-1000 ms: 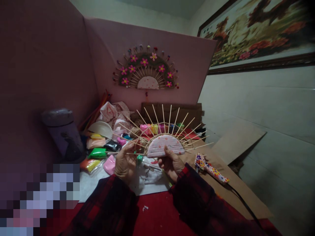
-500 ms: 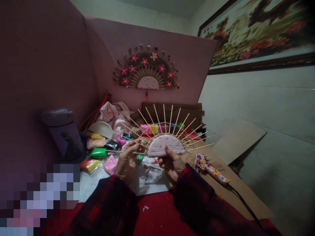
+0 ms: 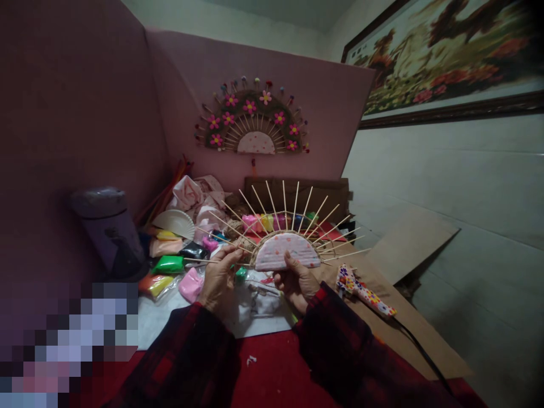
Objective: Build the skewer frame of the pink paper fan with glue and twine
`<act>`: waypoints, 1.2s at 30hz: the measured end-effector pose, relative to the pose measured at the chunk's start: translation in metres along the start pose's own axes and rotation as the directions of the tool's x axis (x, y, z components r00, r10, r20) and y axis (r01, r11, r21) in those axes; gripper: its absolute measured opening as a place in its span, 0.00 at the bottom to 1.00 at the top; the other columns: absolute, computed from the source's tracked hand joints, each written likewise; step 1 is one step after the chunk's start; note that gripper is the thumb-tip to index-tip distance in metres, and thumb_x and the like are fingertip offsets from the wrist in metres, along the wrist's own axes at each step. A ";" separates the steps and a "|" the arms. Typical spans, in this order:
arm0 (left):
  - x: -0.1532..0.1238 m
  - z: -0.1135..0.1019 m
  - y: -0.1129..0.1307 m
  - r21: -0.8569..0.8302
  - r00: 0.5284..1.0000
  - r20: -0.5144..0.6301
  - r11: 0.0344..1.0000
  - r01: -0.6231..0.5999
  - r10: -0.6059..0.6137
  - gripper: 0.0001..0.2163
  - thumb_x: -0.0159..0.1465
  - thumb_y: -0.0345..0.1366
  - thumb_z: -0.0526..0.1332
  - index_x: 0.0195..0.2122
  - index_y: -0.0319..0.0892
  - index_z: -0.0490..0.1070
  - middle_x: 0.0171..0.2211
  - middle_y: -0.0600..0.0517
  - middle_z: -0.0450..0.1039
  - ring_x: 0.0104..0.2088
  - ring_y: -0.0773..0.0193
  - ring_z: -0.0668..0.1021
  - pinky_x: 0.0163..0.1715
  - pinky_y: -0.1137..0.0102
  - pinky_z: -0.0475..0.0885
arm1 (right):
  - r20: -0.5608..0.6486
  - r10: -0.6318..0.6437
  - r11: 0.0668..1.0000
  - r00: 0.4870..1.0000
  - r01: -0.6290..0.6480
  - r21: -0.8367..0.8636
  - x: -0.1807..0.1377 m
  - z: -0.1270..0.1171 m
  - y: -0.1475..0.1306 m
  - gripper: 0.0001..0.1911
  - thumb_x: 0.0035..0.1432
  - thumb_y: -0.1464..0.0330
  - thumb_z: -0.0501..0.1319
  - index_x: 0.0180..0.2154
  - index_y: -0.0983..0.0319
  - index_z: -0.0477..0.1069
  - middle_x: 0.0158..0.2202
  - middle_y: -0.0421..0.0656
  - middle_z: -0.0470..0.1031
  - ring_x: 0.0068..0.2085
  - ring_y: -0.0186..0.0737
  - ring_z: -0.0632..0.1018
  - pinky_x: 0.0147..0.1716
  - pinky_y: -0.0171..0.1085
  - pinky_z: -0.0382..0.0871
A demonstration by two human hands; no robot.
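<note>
A half-round fan frame (image 3: pixel 272 253) is held up over the table, its padded base covered in pale pink patterned cloth. Thin wooden sticks spread out from its curved edge, and a strand of twine runs across several of them. My right hand (image 3: pixel 298 280) grips the base from below, thumb on the front of the cloth. At the lowest sticks on the left, my left hand (image 3: pixel 219 277) is closed in a pinch. Whether a stick or the twine lies between those fingertips is hard to make out.
A finished-looking flowered fan (image 3: pixel 250 116) hangs on the pink panel. Bags of coloured clay (image 3: pixel 169 264) and a paper plate (image 3: pixel 176 222) lie left. A flower-patterned glue gun (image 3: pixel 365 292) with a black cord rests on cardboard (image 3: pixel 425 340) at right. A tall container (image 3: pixel 113 238) stands far left.
My left hand's fingers have shifted slightly at the left sticks, and the fan has barely moved. My right hand keeps its grip on the base.
</note>
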State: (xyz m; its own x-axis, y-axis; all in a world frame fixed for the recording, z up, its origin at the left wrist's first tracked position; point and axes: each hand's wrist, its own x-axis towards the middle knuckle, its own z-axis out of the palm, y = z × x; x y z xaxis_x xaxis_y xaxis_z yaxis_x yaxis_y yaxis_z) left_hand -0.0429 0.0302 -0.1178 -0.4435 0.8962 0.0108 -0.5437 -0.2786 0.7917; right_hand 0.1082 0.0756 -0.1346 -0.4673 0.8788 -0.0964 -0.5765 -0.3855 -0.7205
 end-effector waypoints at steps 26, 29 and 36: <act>0.006 -0.004 -0.007 0.116 0.989 -0.122 0.991 -0.065 0.079 0.12 0.38 0.31 0.69 0.24 0.38 0.70 0.22 0.57 0.71 0.23 0.71 0.71 0.24 0.75 0.63 | 0.021 0.009 1.000 1.000 -0.008 -0.024 0.000 -0.002 0.001 0.16 0.43 0.61 0.69 0.27 0.66 0.69 0.17 0.40 0.72 0.16 0.30 0.70 0.11 0.26 0.61; 0.008 -0.007 -0.008 0.129 0.986 -0.137 0.989 -0.074 0.092 0.11 0.37 0.30 0.68 0.24 0.38 0.70 0.21 0.58 0.70 0.21 0.73 0.68 0.22 0.76 0.61 | 0.014 0.004 1.000 1.000 -0.004 -0.027 0.000 -0.002 0.002 0.16 0.44 0.61 0.69 0.27 0.66 0.69 0.17 0.40 0.72 0.16 0.29 0.70 0.11 0.25 0.61; 0.003 -0.003 -0.004 0.097 0.992 -0.106 0.994 -0.052 0.062 0.10 0.38 0.27 0.66 0.23 0.39 0.68 0.21 0.58 0.69 0.20 0.73 0.68 0.20 0.77 0.59 | 0.022 0.002 1.000 1.000 -0.001 -0.026 -0.002 0.001 0.002 0.15 0.45 0.61 0.69 0.27 0.66 0.69 0.17 0.40 0.73 0.14 0.28 0.69 0.11 0.25 0.62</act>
State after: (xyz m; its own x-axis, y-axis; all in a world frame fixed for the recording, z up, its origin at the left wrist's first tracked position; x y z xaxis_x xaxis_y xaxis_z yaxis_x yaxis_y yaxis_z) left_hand -0.0437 0.0328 -0.1225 -0.5496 0.8354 -0.0049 -0.4485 -0.2902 0.8453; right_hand 0.1072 0.0724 -0.1355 -0.4832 0.8716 -0.0823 -0.5582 -0.3791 -0.7381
